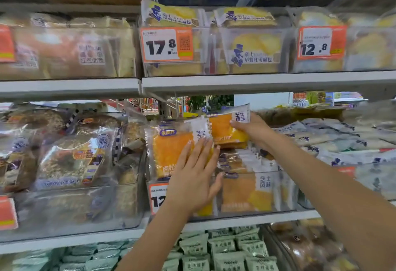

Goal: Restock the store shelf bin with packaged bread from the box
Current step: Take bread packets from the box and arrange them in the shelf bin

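A clear shelf bin (287, 187) on the middle shelf holds several orange packaged breads. My left hand (195, 176) lies flat with straight fingers against one upright bread pack (171, 148) at the bin's left front. My right hand (252, 129) grips a second orange bread pack (225, 127) by its right end, holding it above the packs in the bin. The box is not in view.
Neighbouring clear bins hold brown seeded loaves (70, 155) on the left and pale blue packs (342, 142) on the right. The shelf above (257, 81) carries yellow toast packs and price tags. Green packets (225, 251) fill the shelf below.
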`<state>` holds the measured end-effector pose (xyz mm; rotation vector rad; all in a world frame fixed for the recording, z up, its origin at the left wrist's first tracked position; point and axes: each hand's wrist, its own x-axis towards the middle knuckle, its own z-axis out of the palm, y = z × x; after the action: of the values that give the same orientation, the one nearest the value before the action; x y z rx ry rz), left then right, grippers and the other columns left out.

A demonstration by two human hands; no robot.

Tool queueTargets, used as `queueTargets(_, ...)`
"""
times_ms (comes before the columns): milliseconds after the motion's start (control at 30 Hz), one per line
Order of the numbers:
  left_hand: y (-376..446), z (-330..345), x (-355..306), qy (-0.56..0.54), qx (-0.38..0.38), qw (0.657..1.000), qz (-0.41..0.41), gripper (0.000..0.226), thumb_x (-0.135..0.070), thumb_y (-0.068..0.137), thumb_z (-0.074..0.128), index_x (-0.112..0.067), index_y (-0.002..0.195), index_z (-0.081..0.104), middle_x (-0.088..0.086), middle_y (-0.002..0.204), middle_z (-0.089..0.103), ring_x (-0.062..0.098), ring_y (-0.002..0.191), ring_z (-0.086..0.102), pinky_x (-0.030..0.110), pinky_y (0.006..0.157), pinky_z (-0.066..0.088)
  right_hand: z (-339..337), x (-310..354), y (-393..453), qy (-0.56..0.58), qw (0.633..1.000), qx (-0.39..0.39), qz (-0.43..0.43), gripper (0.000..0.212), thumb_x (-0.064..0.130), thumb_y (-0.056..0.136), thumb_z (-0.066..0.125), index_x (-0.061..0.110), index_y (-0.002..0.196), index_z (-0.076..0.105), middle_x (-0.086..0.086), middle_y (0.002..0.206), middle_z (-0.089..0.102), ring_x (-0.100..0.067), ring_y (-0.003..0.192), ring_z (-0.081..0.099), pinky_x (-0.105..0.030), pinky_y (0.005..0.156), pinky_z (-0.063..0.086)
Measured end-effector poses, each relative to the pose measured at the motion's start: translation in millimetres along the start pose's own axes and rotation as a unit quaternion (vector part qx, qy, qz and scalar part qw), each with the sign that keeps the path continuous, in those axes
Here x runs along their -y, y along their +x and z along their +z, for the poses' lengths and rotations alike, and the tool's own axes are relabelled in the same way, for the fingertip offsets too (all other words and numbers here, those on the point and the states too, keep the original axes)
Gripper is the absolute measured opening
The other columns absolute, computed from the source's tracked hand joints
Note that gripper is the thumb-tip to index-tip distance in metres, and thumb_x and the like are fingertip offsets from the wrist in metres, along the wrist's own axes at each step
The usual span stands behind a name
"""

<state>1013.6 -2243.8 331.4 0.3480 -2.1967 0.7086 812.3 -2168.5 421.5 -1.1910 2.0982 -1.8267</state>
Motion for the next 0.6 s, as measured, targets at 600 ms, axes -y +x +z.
queueTargets(600, -2, 1, 4, -0.024, -0.017, 1.000, 0.009, 0.065, -0.048, 0.099, 0.014, -0.011, 0.134, 0.054, 0.011, 0.141, 0.050, 0.026, 0.137, 0.038, 0.045, 0.114, 0.020, 12, -9, 6, -0.260, 0.951, -0.144, 0.080, 0.095, 0.038, 0.071, 0.080, 0.007, 0.139, 0.021, -0.024, 0.141, 0.034, -0.040, 0.129, 0.039, -0.048, 0.103, 0.039)
